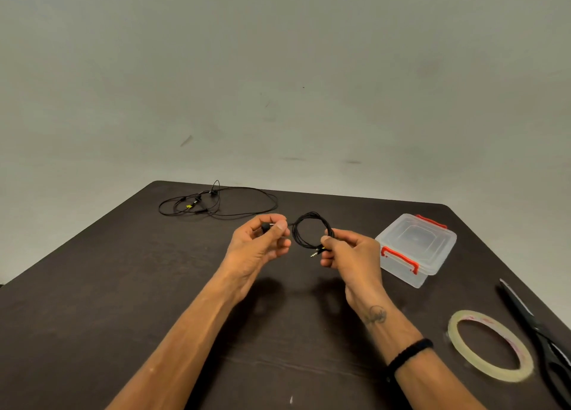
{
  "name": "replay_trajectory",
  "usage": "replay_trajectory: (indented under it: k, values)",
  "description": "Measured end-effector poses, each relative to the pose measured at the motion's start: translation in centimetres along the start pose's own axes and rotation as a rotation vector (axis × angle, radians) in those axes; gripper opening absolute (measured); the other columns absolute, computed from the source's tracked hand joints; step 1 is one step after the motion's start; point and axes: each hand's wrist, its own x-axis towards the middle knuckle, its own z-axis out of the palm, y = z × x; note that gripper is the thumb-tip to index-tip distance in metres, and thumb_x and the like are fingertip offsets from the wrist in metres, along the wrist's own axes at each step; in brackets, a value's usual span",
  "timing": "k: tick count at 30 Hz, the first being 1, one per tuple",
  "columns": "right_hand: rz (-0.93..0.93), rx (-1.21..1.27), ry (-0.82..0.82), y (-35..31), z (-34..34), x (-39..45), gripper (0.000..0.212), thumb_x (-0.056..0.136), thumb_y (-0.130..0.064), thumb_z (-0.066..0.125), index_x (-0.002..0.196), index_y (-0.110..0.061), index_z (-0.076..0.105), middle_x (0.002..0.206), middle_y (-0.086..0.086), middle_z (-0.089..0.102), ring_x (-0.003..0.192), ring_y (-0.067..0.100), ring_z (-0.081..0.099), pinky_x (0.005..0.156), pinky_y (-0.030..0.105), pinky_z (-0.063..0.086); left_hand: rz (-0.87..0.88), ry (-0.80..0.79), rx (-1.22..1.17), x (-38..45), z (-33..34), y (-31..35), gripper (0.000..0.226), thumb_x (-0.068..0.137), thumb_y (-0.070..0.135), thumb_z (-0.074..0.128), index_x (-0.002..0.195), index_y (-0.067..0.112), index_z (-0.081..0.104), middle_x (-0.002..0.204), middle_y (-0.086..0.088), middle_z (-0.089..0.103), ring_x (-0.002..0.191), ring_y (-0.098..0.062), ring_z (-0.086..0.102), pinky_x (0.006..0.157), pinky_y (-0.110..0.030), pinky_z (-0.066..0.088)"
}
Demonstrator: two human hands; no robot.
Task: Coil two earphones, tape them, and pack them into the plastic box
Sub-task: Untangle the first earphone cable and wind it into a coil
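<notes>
Above the table (123, 286), the right hand (352, 255) pinches the coiled earphone (312, 230); the left hand (262, 242) grips its earbud end. First coil nearly done; next comes taping with the tape roll (491, 344).

2 bare forearms are entering from the bottom of the frame, no sleeves showing. The right wrist (409, 352) is wearing 1 black braided band; a small dark tattoo (376, 314) is showing just above it, lower right of centre.
</notes>
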Motion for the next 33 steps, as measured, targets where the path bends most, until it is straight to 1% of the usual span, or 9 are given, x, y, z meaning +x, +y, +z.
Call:
replay_trajectory:
  k: [4, 7, 9, 11, 14, 18, 21, 25, 33]
  values:
    - [0.021, -0.006, -0.026, -0.3, -0.1, -0.1, 0.013, 0.091, -0.001, 0.076, 0.101, -0.01, 0.079, 0.082, 0.009, 0.077, 0.061, 0.012, 0.067, 0.063, 0.03, 0.061, -0.028, 0.102, 0.264, 0.3, -0.2, -1.1, 0.013, 0.094, 0.031, 0.076, 0.103, 0.023, 0.076, 0.099, 0.002, 0.077, 0.093, -0.012, 0.069, 0.088, -0.034, 0.055]
    - [0.067, -0.013, -0.053, -0.4, 0.0, -0.2, 0.013, 0.09, 0.0, 0.076, 0.1, -0.007, 0.078, 0.08, 0.009, 0.076, 0.059, 0.011, 0.066, 0.061, 0.029, 0.059, 0.141, 0.212, 0.545, 0.7, -0.6, -1.5, 0.014, 0.097, 0.04, 0.07, 0.103, 0.03, 0.077, 0.099, 0.012, 0.079, 0.097, -0.001, 0.071, 0.089, -0.029, 0.057]
    - [0.101, -0.021, -0.076, -0.6, -0.1, -0.3, 0.011, 0.091, 0.002, 0.074, 0.099, -0.006, 0.077, 0.08, 0.01, 0.075, 0.059, 0.012, 0.065, 0.058, 0.027, 0.06, 0.187, 0.233, 0.531, 0.6, -0.5, -1.3, 0.019, 0.102, 0.039, 0.063, 0.103, 0.027, 0.078, 0.093, 0.008, 0.08, 0.089, -0.004, 0.074, 0.086, -0.032, 0.06]
    - [0.133, -0.036, -0.099, -0.8, -0.1, -0.4, 0.011, 0.091, 0.003, 0.074, 0.098, -0.005, 0.077, 0.078, 0.01, 0.074, 0.059, 0.013, 0.065, 0.058, 0.028, 0.06, 0.136, 0.204, 0.476, 0.5, -0.3, -1.2, 0.024, 0.101, 0.044, 0.062, 0.102, 0.026, 0.078, 0.09, 0.005, 0.08, 0.083, -0.009, 0.076, 0.085, -0.038, 0.063]
    - [0.175, -0.068, -0.113, -0.8, -0.3, -0.2, 0.01, 0.091, 0.003, 0.074, 0.098, -0.003, 0.076, 0.076, 0.01, 0.073, 0.061, 0.016, 0.066, 0.06, 0.03, 0.059, 0.065, 0.109, 0.532, 0.4, -0.3, -1.4, 0.028, 0.088, 0.052, 0.076, 0.105, 0.03, 0.078, 0.089, 0.006, 0.081, 0.08, -0.011, 0.078, 0.087, -0.042, 0.064]
    - [0.223, -0.122, -0.135, -0.7, -0.5, 0.1, 0.011, 0.089, 0.004, 0.074, 0.1, 0.001, 0.076, 0.076, 0.011, 0.072, 0.057, 0.015, 0.065, 0.056, 0.028, 0.057, 0.08, 0.048, 0.728, 0.3, -0.5, -1.4, 0.031, 0.085, 0.037, 0.082, 0.115, 0.034, 0.074, 0.085, 0.005, 0.081, 0.077, -0.009, 0.077, 0.086, -0.036, 0.064]
    - [0.255, -0.16, -0.164, -0.5, -0.4, 0.1, 0.009, 0.087, 0.006, 0.074, 0.096, 0.005, 0.075, 0.072, 0.012, 0.069, 0.051, 0.014, 0.062, 0.051, 0.027, 0.056, 0.065, 0.028, 0.752, 0.2, -0.5, -1.1, 0.024, 0.086, 0.025, 0.08, 0.108, 0.033, 0.075, 0.082, 0.006, 0.08, 0.074, -0.01, 0.077, 0.082, -0.038, 0.066]
    - [0.273, -0.182, -0.213, -0.8, -0.1, -0.5, 0.011, 0.087, 0.003, 0.077, 0.097, 0.006, 0.073, 0.073, 0.014, 0.068, 0.055, 0.015, 0.063, 0.053, 0.027, 0.057, -0.038, 0.009, 0.78, 0.4, -1.2, -0.1, 0.019, 0.087, 0.015, 0.078, 0.103, 0.025, 0.079, 0.081, 0.0, 0.081, 0.066, -0.008, 0.074, 0.076, -0.031, 0.065]
    - [0.229, -0.188, -0.407, -1.1, 4.1, -6.2, 0.034, 0.085, 0.002, 0.083, 0.108, 0.0, 0.058, 0.074, 0.017, 0.068, 0.052, 0.018, 0.065, 0.05, 0.028, 0.059, -0.18, 0.06, 0.816, -3.8, -6.8, 4.3, 0.016, 0.087, 0.004, 0.078, 0.097, 0.016, 0.077, 0.075, -0.004, 0.077, 0.058, -0.01, 0.066, 0.057, -0.019, 0.057]
